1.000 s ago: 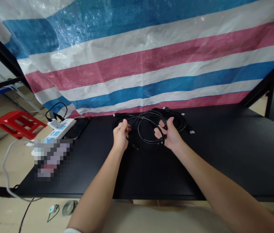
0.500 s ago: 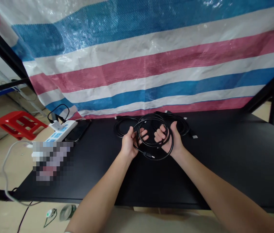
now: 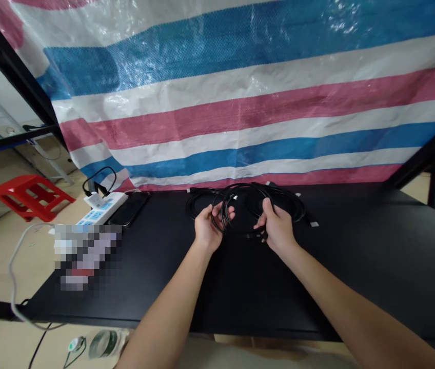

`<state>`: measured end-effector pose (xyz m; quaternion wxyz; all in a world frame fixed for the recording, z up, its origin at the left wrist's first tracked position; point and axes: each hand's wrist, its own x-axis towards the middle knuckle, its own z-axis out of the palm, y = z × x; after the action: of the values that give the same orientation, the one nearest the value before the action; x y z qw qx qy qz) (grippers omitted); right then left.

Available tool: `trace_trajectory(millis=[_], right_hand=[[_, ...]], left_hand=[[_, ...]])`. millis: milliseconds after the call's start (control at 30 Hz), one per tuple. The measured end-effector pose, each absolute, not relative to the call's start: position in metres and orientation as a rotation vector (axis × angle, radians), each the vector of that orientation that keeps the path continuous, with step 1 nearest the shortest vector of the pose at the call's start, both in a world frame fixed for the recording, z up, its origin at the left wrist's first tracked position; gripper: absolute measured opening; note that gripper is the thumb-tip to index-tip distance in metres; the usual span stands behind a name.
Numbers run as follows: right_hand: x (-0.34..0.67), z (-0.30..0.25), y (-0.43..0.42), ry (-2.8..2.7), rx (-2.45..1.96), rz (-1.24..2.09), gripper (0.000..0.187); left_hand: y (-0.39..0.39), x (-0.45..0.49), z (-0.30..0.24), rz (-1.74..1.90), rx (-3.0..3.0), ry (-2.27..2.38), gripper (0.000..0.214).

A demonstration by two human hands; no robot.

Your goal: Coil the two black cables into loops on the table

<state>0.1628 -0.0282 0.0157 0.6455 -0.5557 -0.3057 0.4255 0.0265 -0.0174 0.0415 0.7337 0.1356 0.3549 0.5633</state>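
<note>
Cable (image 3: 223, 207), black, wound in loose loops, centre of my view, held between both hands over the middle of the black tabletop (image 3: 156, 292). Left hand (image 3: 209, 225) is half curled, palm turned up, fingers spread a little, with the loops' left side lying between thumb and fingers. Right hand (image 3: 279, 229) is closed further, thumb on top, fingers folded in, gripping the loops' right side. I see a connector end (image 3: 263, 239) hanging just beside the right fingers. From my angle I can't tell whether the lowest loop touches the surface.

Just behind, two more black bundles lie on the tabletop: left coil (image 3: 192, 206) and right coil (image 3: 298, 205), partly covered by hands and loops. I count a white tag (image 3: 314, 224) at the right one's near side.

Further left, I have a black phone (image 3: 130, 209) lying flat next to a white power strip (image 3: 104, 209), a white adapter (image 3: 95, 200) plugged into it. A pixelated patch (image 3: 86, 256) sits nearer me. Red plastic stool (image 3: 33, 197) stands beyond the left edge. Striped woven sheet (image 3: 240, 118), blue, white and red, hangs behind everything.
</note>
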Motion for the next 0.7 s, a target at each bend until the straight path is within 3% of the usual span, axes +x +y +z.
trace_trajectory(millis=[333,467,600,700], right_hand=[[0.162,0.038,-0.007,-0.948,-1.144,0.965,0.051],[0.126,0.037,0.006,-0.846,-1.319,0.864,0.043],[0.097,0.041,0.012,-1.126,-1.653,0.811,0.020],[0.092,0.052,0.018,-1.530,-1.924,0.595,0.024]], left_hand=[[-0.011,0.007,0.041,1.237,0.315,0.743,0.048],[-0.008,0.009,0.044,1.416,0.219,0.822,0.040],[0.002,0.001,0.040,1.664,0.243,0.930,0.015],[0.010,-0.009,0.033,1.740,0.372,1.121,0.028]])
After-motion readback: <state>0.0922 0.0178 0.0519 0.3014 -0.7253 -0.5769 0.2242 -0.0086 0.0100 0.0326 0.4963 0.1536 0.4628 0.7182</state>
